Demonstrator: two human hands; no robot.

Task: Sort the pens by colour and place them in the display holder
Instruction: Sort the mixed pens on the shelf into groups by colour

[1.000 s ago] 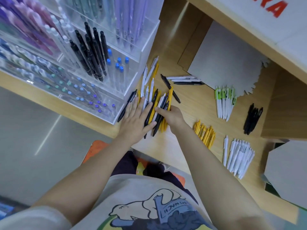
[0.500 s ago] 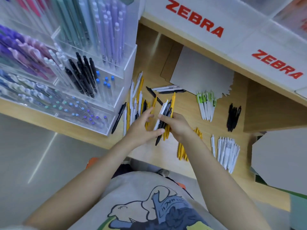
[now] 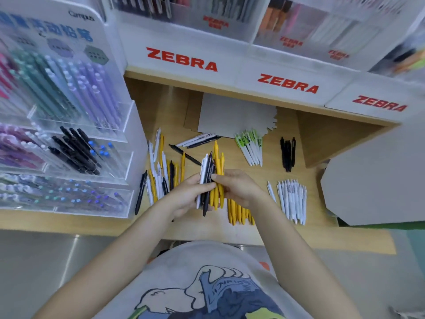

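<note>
Both hands hold a mixed bundle of pens (image 3: 212, 168) above the wooden shelf: yellow, black and white ones, tips pointing away from me. My left hand (image 3: 187, 195) grips the bundle from the left, and my right hand (image 3: 236, 187) pinches it from the right. An unsorted heap of pens (image 3: 161, 173) lies on the shelf left of my hands. Sorted groups lie to the right: yellow pens (image 3: 239, 212), white pens (image 3: 292, 199), green-and-white pens (image 3: 249, 147) and black pens (image 3: 287, 153). The clear acrylic display holder (image 3: 69, 139) stands at the left.
A grey card sheet (image 3: 234, 116) lies at the back of the wooden shelf (image 3: 207, 226). White ZEBRA-branded racks (image 3: 287, 84) overhang the back. Another grey card (image 3: 372, 180) covers the right end. Three loose pens (image 3: 199, 140) lie near the back.
The bundle has come up off the shelf and both hands now hold it. My left hand left the heap and closed on the bundle. The view has tilted upward.
</note>
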